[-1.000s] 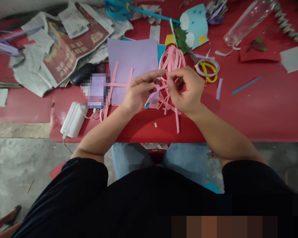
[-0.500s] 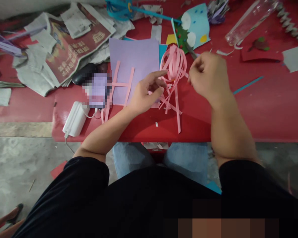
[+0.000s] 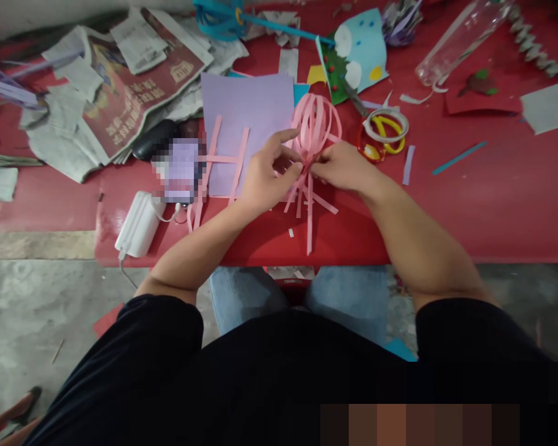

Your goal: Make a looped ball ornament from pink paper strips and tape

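Observation:
Between my hands is a lantern of looped pink paper strips [image 3: 312, 118], its strips gathered at a narrow neck. Loose strip ends fan out below the neck, one hanging longest toward the table edge. My left hand [image 3: 268, 174] grips the neck from the left, thumb against the curled fingers and index finger stretched out beside the loops. From the right, my right hand [image 3: 346, 166] pinches at the same neck with closed fingertips. Whether it holds a separate strip there is hidden. Under my left hand's side lies a purple paper sheet [image 3: 246, 102] with pink strips [image 3: 218, 159] on it.
Right of my hands lie scissors [image 3: 391, 144] with yellow and red handles and a tape roll [image 3: 405, 127]. A phone [image 3: 182, 167] and white power bank [image 3: 141, 224] are at left. Newspapers [image 3: 134, 93], a clear bottle [image 3: 460, 43] and a decorated blue card [image 3: 369, 46] lie farther back.
My right hand has come left and down to the lantern's neck, uncovering the scissors and tape roll. The loops have shifted slightly left and spread rounder. My left hand stays nearly in place.

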Action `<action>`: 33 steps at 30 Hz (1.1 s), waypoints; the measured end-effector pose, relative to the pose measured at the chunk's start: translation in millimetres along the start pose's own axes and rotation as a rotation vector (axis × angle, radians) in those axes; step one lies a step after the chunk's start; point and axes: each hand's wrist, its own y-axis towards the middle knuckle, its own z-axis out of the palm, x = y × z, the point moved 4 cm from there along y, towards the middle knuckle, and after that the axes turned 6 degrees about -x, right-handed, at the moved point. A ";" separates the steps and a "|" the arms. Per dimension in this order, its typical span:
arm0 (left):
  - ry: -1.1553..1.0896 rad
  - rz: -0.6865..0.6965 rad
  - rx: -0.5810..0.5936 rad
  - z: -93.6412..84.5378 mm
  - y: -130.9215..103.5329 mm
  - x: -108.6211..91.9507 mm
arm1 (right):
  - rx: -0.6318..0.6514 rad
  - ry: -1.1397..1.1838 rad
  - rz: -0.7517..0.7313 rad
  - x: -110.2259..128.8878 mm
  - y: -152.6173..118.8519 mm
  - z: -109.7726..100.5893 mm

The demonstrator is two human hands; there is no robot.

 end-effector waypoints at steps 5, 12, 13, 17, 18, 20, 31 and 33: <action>0.044 0.112 -0.212 -8.7 3.3 -4.3 | -0.191 0.111 -0.023 5.3 -3.2 2.9; 0.051 0.298 -0.251 -16.7 2.9 -21.8 | -0.341 0.277 -0.123 25.2 -18.2 6.4; 0.041 0.313 -0.240 -16.4 3.6 -22.0 | -0.350 0.293 -0.121 27.9 -20.7 6.9; 0.027 0.345 -0.212 -15.5 10.2 -15.3 | -0.374 0.322 -0.139 36.8 -30.0 9.6; 0.027 0.347 -0.206 -15.6 12.4 -12.7 | -0.371 0.335 -0.156 38.3 -31.9 10.8; 0.027 0.344 -0.191 -16.1 16.2 -7.9 | -0.359 0.366 -0.185 39.8 -34.6 13.7; 0.131 0.032 -0.215 -19.6 18.1 10.1 | -0.301 0.226 -0.131 31.5 -32.2 21.5; 0.144 0.038 -0.220 -20.1 18.1 13.9 | -0.297 0.228 -0.130 29.4 -30.9 23.3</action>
